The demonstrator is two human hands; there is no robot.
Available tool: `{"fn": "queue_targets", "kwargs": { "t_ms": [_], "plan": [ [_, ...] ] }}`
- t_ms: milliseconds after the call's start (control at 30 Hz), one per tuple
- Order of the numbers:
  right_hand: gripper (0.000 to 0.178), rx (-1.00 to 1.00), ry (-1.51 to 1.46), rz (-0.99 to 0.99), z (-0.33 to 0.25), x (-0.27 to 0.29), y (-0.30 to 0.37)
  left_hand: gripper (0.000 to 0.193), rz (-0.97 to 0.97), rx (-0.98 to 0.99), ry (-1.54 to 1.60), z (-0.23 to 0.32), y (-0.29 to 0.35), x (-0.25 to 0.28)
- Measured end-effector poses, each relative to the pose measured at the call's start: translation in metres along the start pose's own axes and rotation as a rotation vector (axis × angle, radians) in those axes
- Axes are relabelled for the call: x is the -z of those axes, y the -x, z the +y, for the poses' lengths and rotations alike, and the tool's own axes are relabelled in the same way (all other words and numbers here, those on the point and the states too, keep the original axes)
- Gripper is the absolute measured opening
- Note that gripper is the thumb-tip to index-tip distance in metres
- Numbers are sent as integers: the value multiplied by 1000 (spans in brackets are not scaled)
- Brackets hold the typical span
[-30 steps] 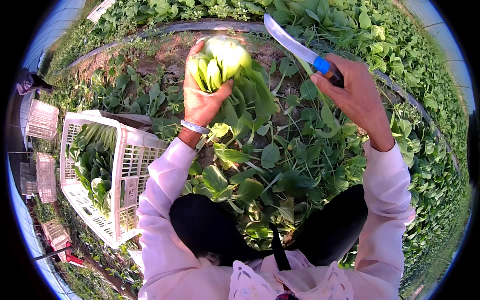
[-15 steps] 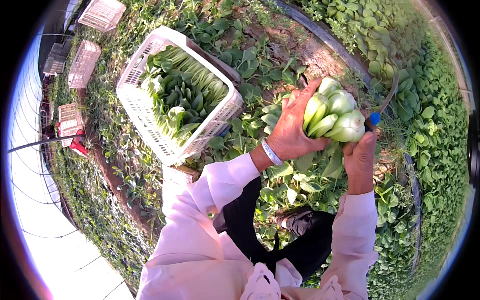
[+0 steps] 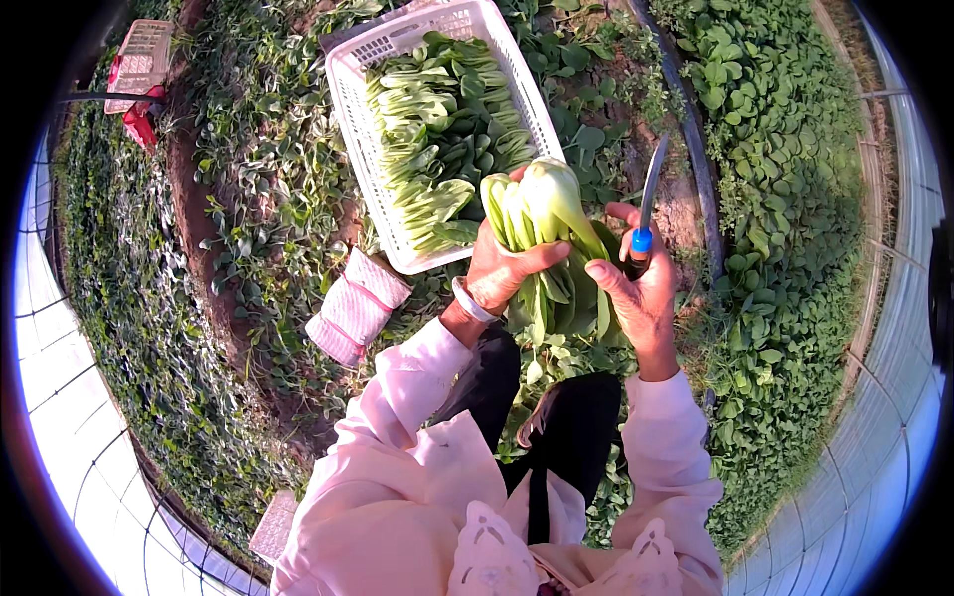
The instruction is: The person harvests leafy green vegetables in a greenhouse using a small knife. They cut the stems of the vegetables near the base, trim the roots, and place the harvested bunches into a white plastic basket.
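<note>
Several pale-stemmed bok choy heads (image 3: 550, 204) are bunched in my left hand (image 3: 505, 266), stems upward and green leaves hanging below. My left thumb presses across the front of the bunch. Just right of it, my right hand (image 3: 644, 298) grips a knife (image 3: 652, 189) with a blue band where the blade meets the handle. Its slightly curved blade points up and away from the bunch. My right thumb lies close to the leaves; I cannot tell if it touches them. A white plastic crate (image 3: 360, 164) stands beyond my left hand, with bok choy packed in rows inside.
A folded pink-and-white bundle (image 3: 358, 308) lies on the plants left of the crate. Another crate (image 3: 142, 55) with a red item (image 3: 140, 126) beside it is at the far left. A dark hose (image 3: 699, 149) runs along the dense leafy bed (image 3: 775, 219) on the right.
My hands have come left and nearer the crate, and the view has shifted. The bunch has turned from bases facing right to stems upward. The knife remains in my right hand.
</note>
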State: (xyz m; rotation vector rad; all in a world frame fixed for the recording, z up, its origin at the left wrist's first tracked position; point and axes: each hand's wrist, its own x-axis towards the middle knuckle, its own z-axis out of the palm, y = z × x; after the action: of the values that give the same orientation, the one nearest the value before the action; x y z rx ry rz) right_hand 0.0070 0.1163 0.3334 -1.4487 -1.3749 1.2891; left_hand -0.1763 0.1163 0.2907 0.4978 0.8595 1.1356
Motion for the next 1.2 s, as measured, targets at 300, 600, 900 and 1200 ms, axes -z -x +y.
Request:
{"fn": "queue_targets", "kwargs": {
  "t_ms": [300,600,900,1200],
  "plan": [
    [93,-73,146,-525,-8,-79,-69,53,362,-27,577,8,-26,37],
    [59,-130,129,-788,58,-97,-208,50,667,-123,542,0,-112,61],
    [76,-228,218,-1247,109,-198,-323,45,1070,-306,718,-44,-171,151],
    [33,496,447,-891,198,-328,-358,85,1806,-457,421,-94,-256,292]
  ]
}}
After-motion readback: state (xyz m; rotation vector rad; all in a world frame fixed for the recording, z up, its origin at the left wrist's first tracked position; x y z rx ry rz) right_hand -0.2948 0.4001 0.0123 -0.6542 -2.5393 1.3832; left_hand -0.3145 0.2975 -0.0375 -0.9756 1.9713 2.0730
